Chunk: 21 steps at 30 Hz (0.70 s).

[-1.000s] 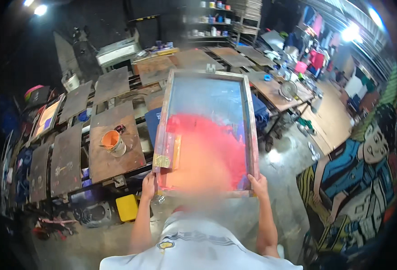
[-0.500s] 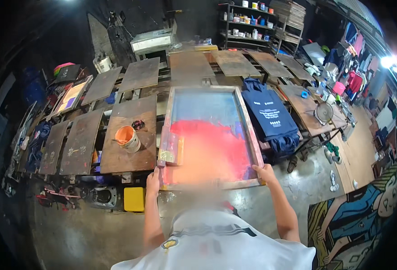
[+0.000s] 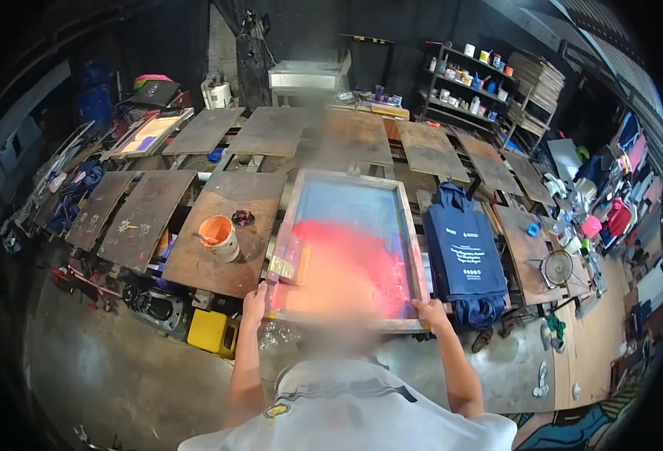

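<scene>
Left hand (image 3: 255,304) and right hand (image 3: 431,313) pinched the near corners of a rectangular wooden frame (image 3: 416,259) with blue mesh (image 3: 350,203), dial centre. Risk: uneven tilt seemed able to slide the yellowish block (image 3: 284,269) (possibly loose, eight o'clock inside) or spread red ink (image 3: 331,240). White plastic orange-rimmed bucket (image 3: 221,240) obstructed nine o'clock; navy printed fabric (image 3: 467,252), three.

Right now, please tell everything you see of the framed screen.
The framed screen, right of the bucket, is rectangular, its long sides running forward; the frame looks wooden, the sheet bluish beyond, red and orange nearer. A yellowish block sits inside, at left. The left hand and right hand grip its near end. Support underneath is unclear.
</scene>
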Each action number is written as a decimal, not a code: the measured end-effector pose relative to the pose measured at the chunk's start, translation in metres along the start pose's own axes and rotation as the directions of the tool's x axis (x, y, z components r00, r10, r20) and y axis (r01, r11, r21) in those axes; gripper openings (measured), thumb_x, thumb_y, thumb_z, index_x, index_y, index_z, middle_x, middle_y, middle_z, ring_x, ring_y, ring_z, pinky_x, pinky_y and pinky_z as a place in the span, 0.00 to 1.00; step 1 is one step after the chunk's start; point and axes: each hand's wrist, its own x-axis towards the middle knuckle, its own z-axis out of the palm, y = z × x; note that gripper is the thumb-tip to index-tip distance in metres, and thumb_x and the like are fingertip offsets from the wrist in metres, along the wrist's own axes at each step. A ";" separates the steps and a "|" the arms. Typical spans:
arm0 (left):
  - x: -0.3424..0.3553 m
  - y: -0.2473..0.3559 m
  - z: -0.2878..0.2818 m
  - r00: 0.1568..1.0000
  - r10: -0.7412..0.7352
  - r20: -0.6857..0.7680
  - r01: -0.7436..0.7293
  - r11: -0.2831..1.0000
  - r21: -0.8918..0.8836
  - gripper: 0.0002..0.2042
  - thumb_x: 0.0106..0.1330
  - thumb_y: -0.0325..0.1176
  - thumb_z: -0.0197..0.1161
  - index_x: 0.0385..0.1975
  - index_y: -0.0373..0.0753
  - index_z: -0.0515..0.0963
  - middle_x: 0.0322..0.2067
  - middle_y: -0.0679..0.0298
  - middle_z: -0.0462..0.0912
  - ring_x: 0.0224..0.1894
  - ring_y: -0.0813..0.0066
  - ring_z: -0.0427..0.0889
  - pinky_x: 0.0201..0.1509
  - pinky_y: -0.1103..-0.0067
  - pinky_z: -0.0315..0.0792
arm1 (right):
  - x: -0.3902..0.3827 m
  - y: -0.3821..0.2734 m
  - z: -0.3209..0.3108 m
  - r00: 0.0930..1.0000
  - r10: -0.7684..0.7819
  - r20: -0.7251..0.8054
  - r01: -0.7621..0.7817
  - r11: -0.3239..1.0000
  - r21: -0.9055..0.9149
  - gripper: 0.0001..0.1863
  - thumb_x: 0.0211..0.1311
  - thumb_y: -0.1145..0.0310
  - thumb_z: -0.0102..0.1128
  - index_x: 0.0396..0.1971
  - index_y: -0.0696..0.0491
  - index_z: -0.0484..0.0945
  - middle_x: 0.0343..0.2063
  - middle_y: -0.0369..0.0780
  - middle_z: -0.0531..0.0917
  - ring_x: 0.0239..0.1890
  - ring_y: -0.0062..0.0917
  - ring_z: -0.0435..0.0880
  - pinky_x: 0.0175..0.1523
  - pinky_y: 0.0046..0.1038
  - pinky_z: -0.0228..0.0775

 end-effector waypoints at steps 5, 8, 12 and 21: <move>0.020 0.001 0.020 0.999 0.042 -0.015 -0.043 0.999 -0.025 0.27 0.72 0.51 0.54 0.30 0.26 0.81 0.25 0.61 0.80 0.29 0.74 0.75 0.37 0.74 0.70 | 0.020 -0.028 -0.008 0.997 0.070 0.022 -0.068 0.994 -0.084 0.20 0.54 0.57 0.72 0.22 0.61 0.79 0.17 0.37 0.78 0.18 0.23 0.75 0.26 0.29 0.66; 0.025 0.013 0.033 1.000 0.007 -0.015 -0.007 1.000 0.027 0.28 0.72 0.53 0.54 0.26 0.29 0.80 0.24 0.63 0.79 0.28 0.75 0.74 0.35 0.74 0.69 | 0.049 -0.014 -0.008 0.998 -0.006 0.058 -0.001 0.993 0.119 0.20 0.57 0.60 0.71 0.14 0.54 0.74 0.13 0.34 0.73 0.14 0.20 0.71 0.20 0.29 0.59; 0.036 0.007 0.042 0.999 0.025 -0.028 -0.025 0.999 0.023 0.28 0.72 0.54 0.54 0.22 0.32 0.79 0.22 0.65 0.78 0.26 0.77 0.72 0.32 0.75 0.66 | 0.066 -0.017 -0.011 0.997 0.038 0.072 -0.046 0.991 0.123 0.21 0.57 0.61 0.71 0.12 0.54 0.73 0.12 0.34 0.72 0.13 0.20 0.69 0.18 0.29 0.57; 0.047 0.004 0.057 1.000 0.008 -0.007 -0.008 1.000 0.027 0.27 0.73 0.53 0.53 0.22 0.33 0.77 0.22 0.67 0.75 0.24 0.78 0.69 0.30 0.75 0.65 | 0.083 -0.019 -0.018 0.992 0.085 0.096 -0.091 0.994 0.067 0.20 0.55 0.59 0.72 0.20 0.61 0.78 0.16 0.37 0.76 0.15 0.22 0.73 0.19 0.31 0.63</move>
